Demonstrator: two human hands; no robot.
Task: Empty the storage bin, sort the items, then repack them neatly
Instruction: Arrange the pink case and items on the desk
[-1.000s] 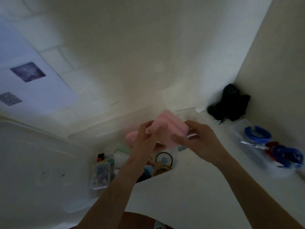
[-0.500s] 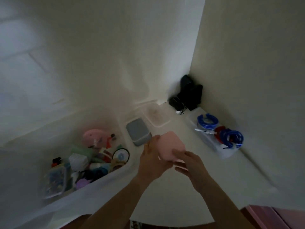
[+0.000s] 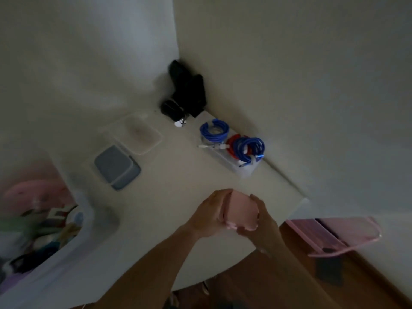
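Both hands hold a pink box (image 3: 240,211) above the white table (image 3: 178,197), near its front right edge. My left hand (image 3: 209,216) grips its left side and my right hand (image 3: 260,221) wraps its right side. The clear storage bin (image 3: 73,237) stands at the left, still holding several mixed items (image 3: 44,226), blurred here. A grey lidded box (image 3: 117,167) sits on the table behind the hands.
A clear flat container (image 3: 138,136) lies behind the grey box. A clear tray holds blue and red coiled cables (image 3: 234,143) along the right wall. Black items (image 3: 185,92) fill the corner. A pink stool (image 3: 334,235) stands on the wooden floor at right.
Both hands have carried the pink box from above the bin rightward and down toward the table's front right. The view has swung right, showing the pink stool and floor.
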